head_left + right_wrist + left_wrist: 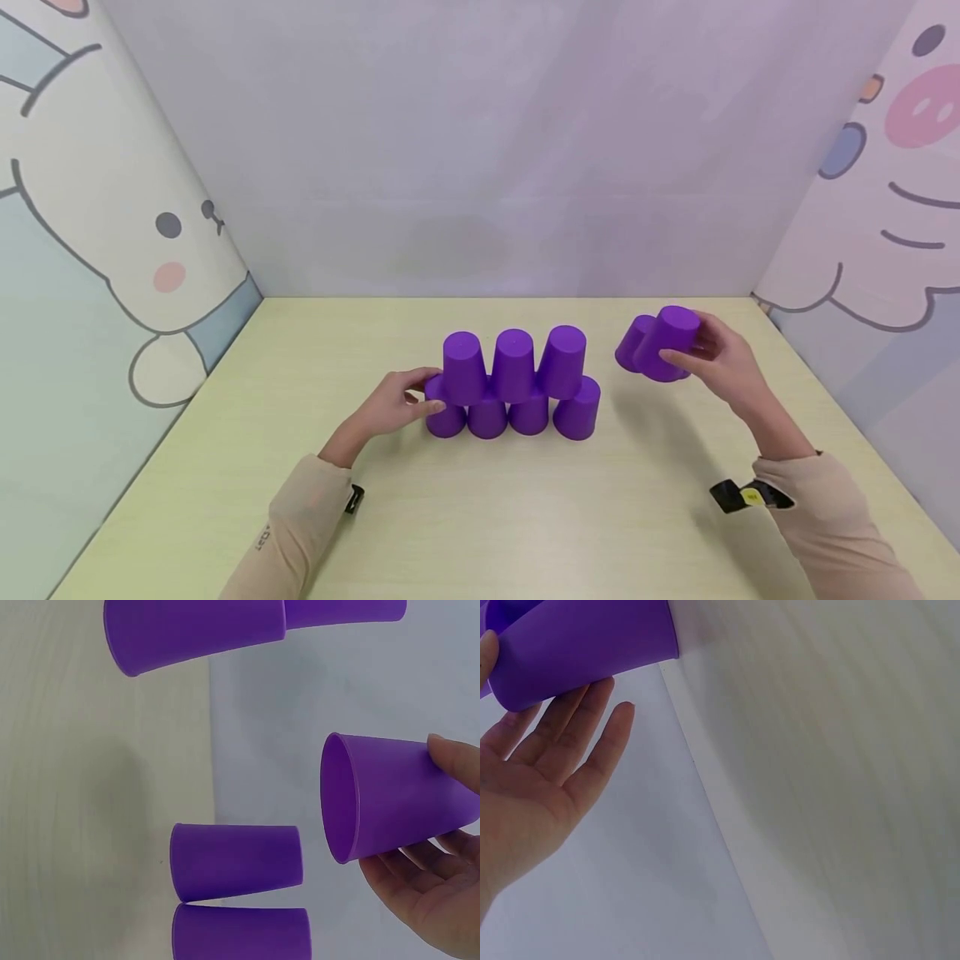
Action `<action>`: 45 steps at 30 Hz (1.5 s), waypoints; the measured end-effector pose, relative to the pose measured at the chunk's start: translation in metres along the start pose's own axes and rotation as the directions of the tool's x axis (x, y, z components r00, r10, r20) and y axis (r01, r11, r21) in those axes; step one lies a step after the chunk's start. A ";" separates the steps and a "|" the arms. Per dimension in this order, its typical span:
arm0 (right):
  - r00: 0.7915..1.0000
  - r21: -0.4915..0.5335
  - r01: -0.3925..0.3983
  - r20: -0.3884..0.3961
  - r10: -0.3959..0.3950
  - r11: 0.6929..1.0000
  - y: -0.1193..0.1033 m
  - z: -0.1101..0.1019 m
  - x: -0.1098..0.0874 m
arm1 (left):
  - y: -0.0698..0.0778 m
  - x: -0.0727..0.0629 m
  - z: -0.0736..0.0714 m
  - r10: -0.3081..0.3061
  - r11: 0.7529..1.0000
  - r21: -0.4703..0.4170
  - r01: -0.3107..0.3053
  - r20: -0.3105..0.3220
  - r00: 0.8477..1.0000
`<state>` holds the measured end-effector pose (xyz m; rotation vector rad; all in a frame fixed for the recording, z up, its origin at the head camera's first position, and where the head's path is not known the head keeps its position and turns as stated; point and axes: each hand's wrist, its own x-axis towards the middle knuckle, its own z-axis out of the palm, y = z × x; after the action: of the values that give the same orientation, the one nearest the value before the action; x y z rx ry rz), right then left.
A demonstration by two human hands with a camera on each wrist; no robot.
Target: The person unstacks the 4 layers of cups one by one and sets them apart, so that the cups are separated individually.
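Note:
Purple cups stand upside down in two tiers on the pale table: several in the bottom row [577, 410], three in the upper row [513, 367] bridging them. At the left end my left hand [393, 404] touches the outermost bottom cup [446, 420], thumb in front and fingers behind. The left wrist view shows these fingers [592, 720] extended along the cup's side. To the right, my right hand [723, 358] grips a mouth-down purple cup [663, 346] raised above the table, thumb on one side and fingers on the other. In the right wrist view its mouth [339, 799] is unobstructed.
Behind the raised cup stand more purple cups [632, 343], partly hidden by it. A grey-white wall [480, 250] closes off the table's back edge, and side panels with cartoon animals [180, 250] flank it. Wood-grain tabletop [525, 517] extends in front of the stack.

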<state>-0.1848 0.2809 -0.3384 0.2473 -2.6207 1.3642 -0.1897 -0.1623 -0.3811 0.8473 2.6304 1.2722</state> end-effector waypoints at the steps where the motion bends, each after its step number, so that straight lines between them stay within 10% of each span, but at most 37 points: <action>1: 1.000 0.002 -0.003 0.001 0.003 1.000 0.003 0.000 0.000 | -0.006 0.001 0.001 0.004 1.000 0.003 -0.004 -0.002 1.000; 45: 0.971 -0.171 -0.228 0.031 0.237 0.959 0.088 -0.031 -0.015 | -0.016 0.001 0.004 -0.005 1.000 -0.025 0.005 -0.005 1.000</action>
<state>-0.1877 0.3570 -0.3941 -0.0521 -2.8620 1.2061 -0.1964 -0.1672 -0.3950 0.8339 2.6135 1.3045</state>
